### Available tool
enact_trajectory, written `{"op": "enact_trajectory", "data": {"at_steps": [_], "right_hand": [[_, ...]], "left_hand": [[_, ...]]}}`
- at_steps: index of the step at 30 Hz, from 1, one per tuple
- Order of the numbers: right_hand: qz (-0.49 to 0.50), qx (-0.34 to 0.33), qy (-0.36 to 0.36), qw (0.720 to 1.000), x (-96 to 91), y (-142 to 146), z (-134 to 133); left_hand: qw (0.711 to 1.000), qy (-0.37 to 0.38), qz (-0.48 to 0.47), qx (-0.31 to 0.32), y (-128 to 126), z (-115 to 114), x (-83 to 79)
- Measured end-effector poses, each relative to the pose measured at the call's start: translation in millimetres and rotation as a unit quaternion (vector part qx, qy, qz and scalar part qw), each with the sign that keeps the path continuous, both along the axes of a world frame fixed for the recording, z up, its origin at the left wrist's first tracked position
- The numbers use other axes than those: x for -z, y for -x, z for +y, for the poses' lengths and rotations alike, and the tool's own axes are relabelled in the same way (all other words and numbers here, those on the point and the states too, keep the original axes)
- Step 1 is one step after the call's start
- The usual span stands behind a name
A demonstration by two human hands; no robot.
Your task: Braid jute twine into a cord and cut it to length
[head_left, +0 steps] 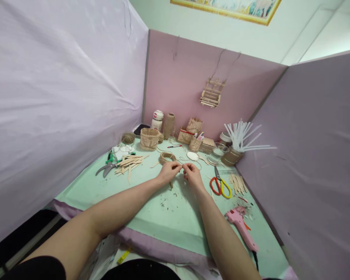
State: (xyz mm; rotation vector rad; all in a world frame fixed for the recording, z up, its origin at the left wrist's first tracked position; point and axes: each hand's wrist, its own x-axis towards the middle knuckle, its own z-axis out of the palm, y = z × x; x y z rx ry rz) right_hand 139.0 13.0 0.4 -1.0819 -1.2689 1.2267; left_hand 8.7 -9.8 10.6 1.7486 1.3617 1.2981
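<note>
A strand [182,166] was pinched in the fingers of the left hand [169,172] and right hand [193,176], just beside the coil [167,157].

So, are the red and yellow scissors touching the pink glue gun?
Apart. The head view shows a strip of bare green table between the scissors and the glue gun, which lies nearer the person.
</note>
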Motion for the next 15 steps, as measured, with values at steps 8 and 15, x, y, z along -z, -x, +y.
{"op": "enact_trajectory", "data": {"at_steps": [8, 15], "right_hand": [[0.043, 0.082, -0.033, 0.995, -2.6, -3.1, 2.4], [0.048, 0.029, -0.046, 0.997, -2.9, -1.3, 1.3]], "left_hand": [[0.999, -0.006, -0.035, -0.025, 2.5, 5.3, 3.3], [1.000, -0.006, -0.016, -0.001, 0.3, 1.8, 1.5]]}}
